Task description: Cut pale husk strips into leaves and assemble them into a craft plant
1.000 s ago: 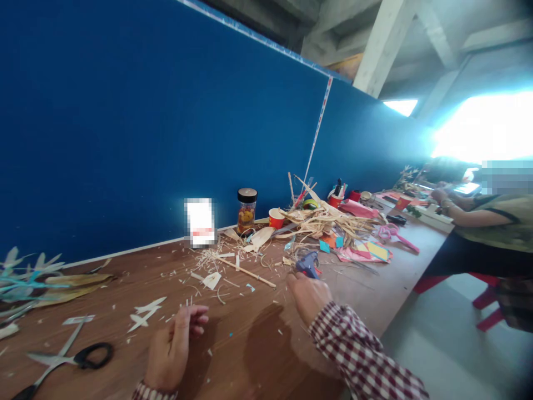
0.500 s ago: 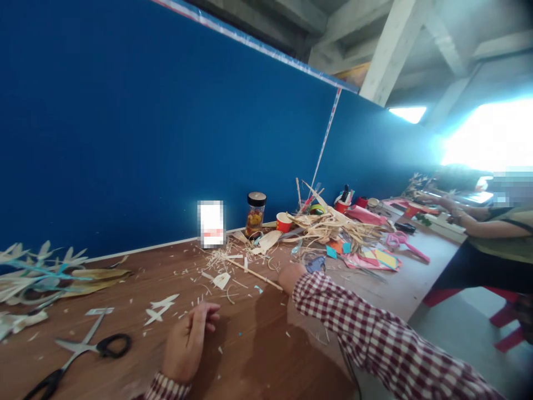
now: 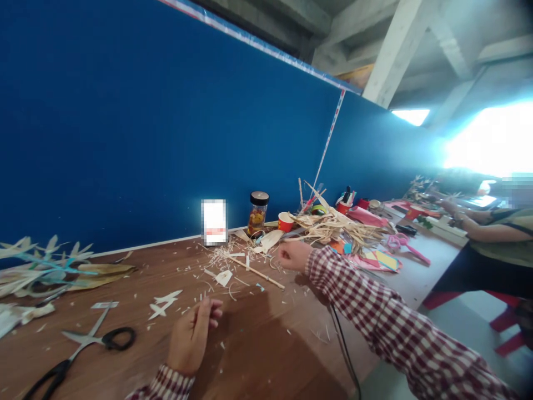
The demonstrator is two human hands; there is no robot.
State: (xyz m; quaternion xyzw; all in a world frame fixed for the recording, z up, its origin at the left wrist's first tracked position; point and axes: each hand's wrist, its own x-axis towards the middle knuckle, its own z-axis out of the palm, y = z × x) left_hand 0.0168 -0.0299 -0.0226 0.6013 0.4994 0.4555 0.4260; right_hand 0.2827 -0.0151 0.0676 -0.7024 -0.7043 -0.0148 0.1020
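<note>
My right hand (image 3: 292,256) is a closed fist over the wooden table (image 3: 258,350), just right of a thin wooden stick (image 3: 258,273). A black cord (image 3: 343,347) hangs from under its checked sleeve; the blue glue gun it belongs to is hidden in the fist. My left hand (image 3: 194,333) rests nearer me with fingers curled and thumb against fingertips; what it pinches is too small to make out. White star-shaped cutouts (image 3: 166,303) lie just left of it. Black-handled scissors (image 3: 83,347) lie farther left.
A dry straw pile (image 3: 333,228), coloured paper (image 3: 375,258), a jar (image 3: 258,214), a red cup (image 3: 285,222) and pink scissors (image 3: 402,244) crowd the far table. Cut leaf shapes (image 3: 41,266) lie at left. Another person (image 3: 495,233) works at right. A blue wall backs the table.
My right hand reached the blue glue gun, closed on it and pulled back left; its cord now shows below the sleeve. The left hand has hardly moved.
</note>
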